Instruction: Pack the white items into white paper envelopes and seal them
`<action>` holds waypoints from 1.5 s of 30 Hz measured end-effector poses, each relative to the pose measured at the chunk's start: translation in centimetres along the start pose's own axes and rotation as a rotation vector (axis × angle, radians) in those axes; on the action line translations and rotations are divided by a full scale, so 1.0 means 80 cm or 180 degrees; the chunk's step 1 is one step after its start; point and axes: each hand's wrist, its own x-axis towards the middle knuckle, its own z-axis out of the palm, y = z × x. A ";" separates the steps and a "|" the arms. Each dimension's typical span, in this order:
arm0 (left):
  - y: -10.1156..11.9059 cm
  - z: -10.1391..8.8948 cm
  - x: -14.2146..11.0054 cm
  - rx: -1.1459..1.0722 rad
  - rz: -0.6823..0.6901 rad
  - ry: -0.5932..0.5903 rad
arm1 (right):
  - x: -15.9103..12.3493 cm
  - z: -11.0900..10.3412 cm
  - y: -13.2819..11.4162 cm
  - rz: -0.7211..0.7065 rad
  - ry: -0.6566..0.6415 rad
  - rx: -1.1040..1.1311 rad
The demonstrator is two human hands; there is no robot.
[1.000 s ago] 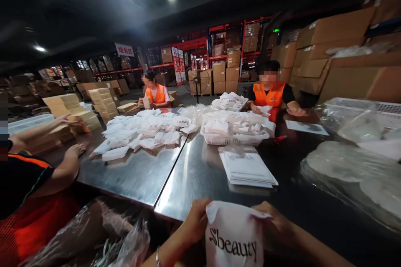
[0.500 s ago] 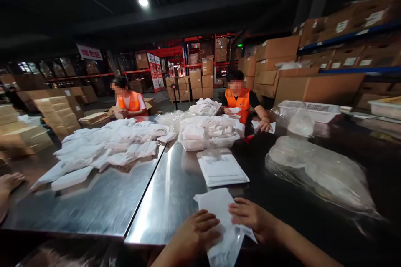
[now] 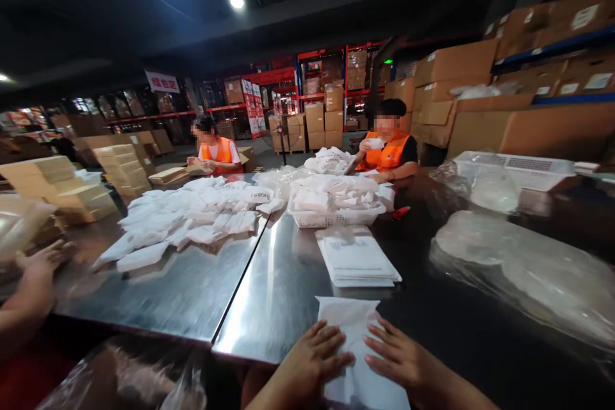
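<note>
A white packaging bag (image 3: 346, 312) lies at the near edge of the metal table, its top end toward the far side. On its left side rests my left hand (image 3: 319, 355), fingers stretched out flat and pointing inward. My right hand (image 3: 401, 353) is spread over the right side in the same way. Both palms are down, and a strip of the bag shows between the hands. Just beyond it is a stack of flat white bags (image 3: 355, 262). The bag's lower end runs out of the picture.
Behind the stack stands a white basket (image 3: 331, 219) full of white packets. A heap of white packets (image 3: 187, 218) covers the left table. Clear plastic bags (image 3: 519, 269) lie on the right. Two people in orange vests sit opposite; another person's hand (image 3: 41, 262) is at far left.
The bag now lies flatter and straighter under my hands, which have spread out on it. The view has turned left. The person opposite on the right has drawn an outstretched arm back in.
</note>
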 end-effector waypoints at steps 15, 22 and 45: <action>0.041 0.004 -0.013 -0.1176 -0.0240 0.1509 | -0.019 0.028 -0.032 0.1965 0.1455 0.1522; 0.061 0.009 -0.005 -0.1469 -0.2772 0.1516 | 0.004 0.038 -0.042 0.3452 0.1969 0.1640; 0.039 0.008 0.037 -0.0928 -0.3597 0.1227 | 0.014 0.061 -0.030 0.3462 0.1550 0.0203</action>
